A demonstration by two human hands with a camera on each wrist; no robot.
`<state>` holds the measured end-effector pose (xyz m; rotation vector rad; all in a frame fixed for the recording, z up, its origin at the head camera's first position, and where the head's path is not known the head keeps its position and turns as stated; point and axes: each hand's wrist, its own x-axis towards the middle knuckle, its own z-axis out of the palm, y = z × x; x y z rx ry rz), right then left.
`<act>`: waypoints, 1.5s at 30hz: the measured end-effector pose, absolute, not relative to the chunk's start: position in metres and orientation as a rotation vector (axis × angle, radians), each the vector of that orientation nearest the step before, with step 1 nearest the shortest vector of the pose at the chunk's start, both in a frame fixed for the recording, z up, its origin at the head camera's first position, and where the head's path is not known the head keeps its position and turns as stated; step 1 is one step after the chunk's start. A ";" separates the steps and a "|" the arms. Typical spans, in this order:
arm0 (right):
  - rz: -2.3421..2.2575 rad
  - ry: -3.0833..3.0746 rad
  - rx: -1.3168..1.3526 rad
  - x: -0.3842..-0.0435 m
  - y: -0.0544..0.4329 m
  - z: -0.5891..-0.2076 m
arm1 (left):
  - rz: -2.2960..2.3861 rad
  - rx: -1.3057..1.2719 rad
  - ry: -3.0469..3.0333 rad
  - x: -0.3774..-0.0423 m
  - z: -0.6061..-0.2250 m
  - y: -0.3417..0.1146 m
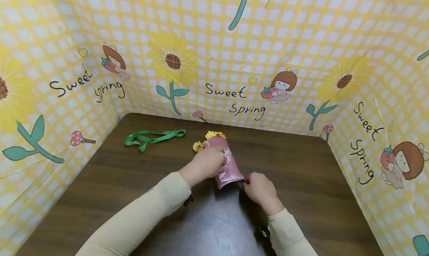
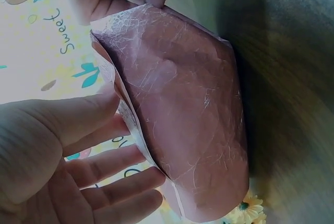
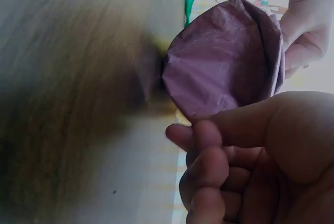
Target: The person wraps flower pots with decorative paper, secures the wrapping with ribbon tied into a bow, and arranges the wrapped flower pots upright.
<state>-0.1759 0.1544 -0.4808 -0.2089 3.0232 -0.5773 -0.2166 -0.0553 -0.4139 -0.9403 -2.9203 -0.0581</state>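
Pink wrapping paper [image 1: 232,169], creased and rolled into a tube, lies tilted above the table with small yellow flowers [image 1: 212,134] poking out of its far end. My left hand [image 1: 208,161] pinches the overlapping edge between thumb and index finger; in the left wrist view, the other fingers of this hand [image 2: 68,153] extend along that edge. At the near end, my right hand [image 1: 261,190] pinches a corner of the paper's rim. The right wrist view looks into the wide open end of the paper [image 3: 224,57]. The flower stems are hidden.
A loosely looped green ribbon [image 1: 157,137] lies on the dark wooden table [image 1: 100,181], toward the back left. Yellow-and-white checked cloth [image 1: 214,62] with printed flowers and figures rises around the table's back and sides.
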 end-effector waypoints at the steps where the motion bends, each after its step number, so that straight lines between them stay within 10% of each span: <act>1: -0.581 3.023 -0.202 -0.176 0.155 -0.481 | -0.057 -0.941 -2.919 -0.217 -0.414 -0.055; 31: -0.456 3.159 -0.208 -0.188 0.130 -0.494 | -0.077 -1.009 -2.912 -0.218 -0.415 -0.059; 45: -0.241 3.334 -1.468 -0.181 0.118 -0.473 | -0.182 -1.077 -2.967 -0.221 -0.419 -0.068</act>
